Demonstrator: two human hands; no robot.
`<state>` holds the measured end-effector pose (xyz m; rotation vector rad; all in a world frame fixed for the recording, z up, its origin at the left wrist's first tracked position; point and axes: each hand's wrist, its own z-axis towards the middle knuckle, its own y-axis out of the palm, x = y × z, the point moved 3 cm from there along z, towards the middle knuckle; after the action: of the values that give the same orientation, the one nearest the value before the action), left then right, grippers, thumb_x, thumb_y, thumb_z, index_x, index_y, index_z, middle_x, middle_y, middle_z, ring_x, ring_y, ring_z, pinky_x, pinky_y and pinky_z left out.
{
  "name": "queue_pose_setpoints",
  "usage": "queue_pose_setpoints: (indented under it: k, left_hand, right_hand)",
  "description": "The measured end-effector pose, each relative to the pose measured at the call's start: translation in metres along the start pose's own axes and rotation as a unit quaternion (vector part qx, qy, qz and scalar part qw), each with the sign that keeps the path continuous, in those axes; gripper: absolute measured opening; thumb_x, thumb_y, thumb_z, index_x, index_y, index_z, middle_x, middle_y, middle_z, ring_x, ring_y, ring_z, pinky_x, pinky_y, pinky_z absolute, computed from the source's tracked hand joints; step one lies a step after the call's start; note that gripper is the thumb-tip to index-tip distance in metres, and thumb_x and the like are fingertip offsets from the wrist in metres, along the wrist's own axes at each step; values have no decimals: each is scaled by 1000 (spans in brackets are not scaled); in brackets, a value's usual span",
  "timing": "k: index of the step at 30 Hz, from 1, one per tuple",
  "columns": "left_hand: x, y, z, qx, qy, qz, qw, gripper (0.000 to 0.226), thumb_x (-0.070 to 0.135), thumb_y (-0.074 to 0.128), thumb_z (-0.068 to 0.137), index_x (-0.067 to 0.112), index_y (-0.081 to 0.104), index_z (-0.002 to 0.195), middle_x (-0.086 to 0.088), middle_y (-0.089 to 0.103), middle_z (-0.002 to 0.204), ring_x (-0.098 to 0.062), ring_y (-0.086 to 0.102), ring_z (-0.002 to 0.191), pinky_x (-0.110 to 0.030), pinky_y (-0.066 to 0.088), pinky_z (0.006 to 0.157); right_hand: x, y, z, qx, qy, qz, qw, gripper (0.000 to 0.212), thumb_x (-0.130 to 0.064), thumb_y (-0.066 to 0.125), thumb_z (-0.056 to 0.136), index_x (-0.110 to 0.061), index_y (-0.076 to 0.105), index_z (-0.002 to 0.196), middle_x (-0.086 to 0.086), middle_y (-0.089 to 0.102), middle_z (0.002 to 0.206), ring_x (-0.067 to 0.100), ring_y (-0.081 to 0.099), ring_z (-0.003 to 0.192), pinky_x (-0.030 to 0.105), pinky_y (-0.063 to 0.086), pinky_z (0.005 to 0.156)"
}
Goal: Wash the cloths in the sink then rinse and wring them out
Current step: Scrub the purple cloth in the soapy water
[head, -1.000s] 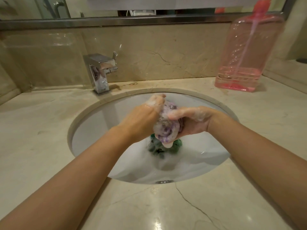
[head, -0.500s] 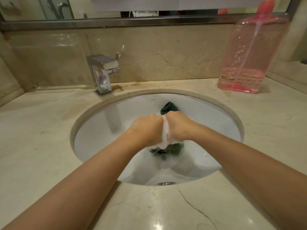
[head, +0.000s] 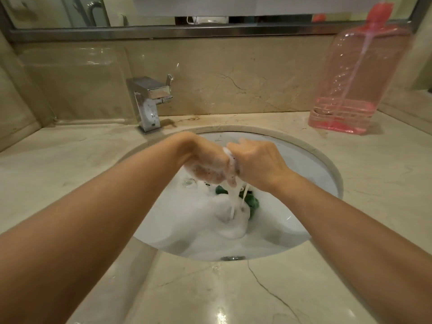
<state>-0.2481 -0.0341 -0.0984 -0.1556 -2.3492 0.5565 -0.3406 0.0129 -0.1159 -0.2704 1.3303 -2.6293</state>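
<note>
The sink (head: pixel 311 160) holds sudsy water and one green cloth (head: pixel 253 202). Above it, the left hand (head: pixel 205 164) and right hand (head: pixel 259 162) clench together round a second, soapy cloth (head: pixel 231 160), foam dripping down. One tap (head: pixel 149 101) and one pink bottle (head: pixel 350 90), part full, stand on the counter (head: pixel 70 171) behind.

Soapy pale cloth (head: pixel 230 163) being squeezed above white sink (head: pixel 311 174), dripping suds; green cloth (head: pixel 253 202) lying crumpled in foamy water.
</note>
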Motion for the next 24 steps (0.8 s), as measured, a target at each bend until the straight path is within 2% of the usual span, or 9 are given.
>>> queue_pose_setpoints:
  k: [1, 2, 3, 4, 9, 13, 17, 21, 24]
  left_hand:
    - [0, 1, -2, -12, -21, 2, 1000, 42, 6, 50, 97, 6, 42, 138, -4, 52, 130, -7, 63, 103, -14, 52, 85]
    - [1, 1, -5, -23, -37, 2, 999, 37, 7, 50, 96, 5, 45, 133, 2, 23, 93, -1, 64, 74, -9, 52, 64]
    - [0, 0, -8, -35, -52, 7, 998, 34, 9, 52, 95, 7, 48, 129, -7, 49, 63, 0, 51, 50, -8, 41, 45]
    - [-1, -1, -9, -42, -60, 14, 997, 29, 9, 53, 95, 13, 52, 124, 4, 45, 56, -1, 38, 42, -9, 30, 39]
    - [-6, -3, -12, -49, -64, 49, 996, 10, 14, 55, 94, 14, 52, 85, 8, 43, 53, -2, 30, 39, -11, 22, 35]
    - [-5, -5, -7, 118, 5, 116, 986, 24, 14, 64, 89, 12, 50, 69, 2, 48, 53, -7, 37, 38, -18, 29, 37]
    - [-6, -3, -13, 312, 30, 330, 890, 10, 16, 66, 86, 11, 57, 89, 3, 55, 64, -8, 49, 51, -17, 37, 46]
    - [-3, 9, -12, 374, 65, 517, 767, 20, 25, 54, 95, 17, 50, 112, 6, 46, 76, -13, 43, 65, -21, 27, 49]
    - [2, 13, -7, 404, 139, 575, 698, 25, 22, 49, 98, 16, 47, 123, 0, 58, 107, -15, 53, 92, -21, 29, 59]
  right_hand:
    - [0, -1, -2, 7, -19, 7, 1000, 38, 5, 81, 43, -9, 53, 64, 6, 45, 49, 19, 20, 42, 11, 2, 50]
    - [-3, -5, -2, 10, -35, 15, 999, 38, 6, 81, 43, -9, 53, 64, 6, 44, 50, 19, 19, 44, 11, 1, 52]
    - [-4, -5, -2, 26, -54, 13, 998, 38, 6, 81, 43, -9, 52, 63, 5, 43, 50, 18, 19, 45, 11, 0, 53]
    - [-6, -7, -2, 25, -62, 9, 998, 39, 7, 81, 43, -9, 52, 63, 5, 43, 50, 18, 19, 46, 12, 0, 54]
    - [-1, -2, 0, 90, -82, -28, 992, 36, 9, 78, 42, -11, 55, 62, 3, 42, 51, 17, 22, 46, 20, 11, 45]
    - [2, -2, 4, 139, -31, -54, 988, 32, 3, 79, 46, -12, 62, 69, 5, 50, 60, 20, 36, 50, 24, 22, 51]
    - [6, 7, 3, -132, 100, 57, 985, 51, -24, 83, 64, -16, 49, 102, 2, 48, 109, 24, 49, 97, 33, 42, 70]
    - [12, 17, -21, -355, 277, 494, 744, 52, -12, 84, 71, -7, 50, 111, 6, 59, 99, 19, 67, 83, 37, 59, 75]
    - [21, 19, -26, -410, 278, 605, 623, 35, -8, 78, 76, -7, 55, 103, 8, 59, 90, 16, 59, 76, 29, 55, 71]
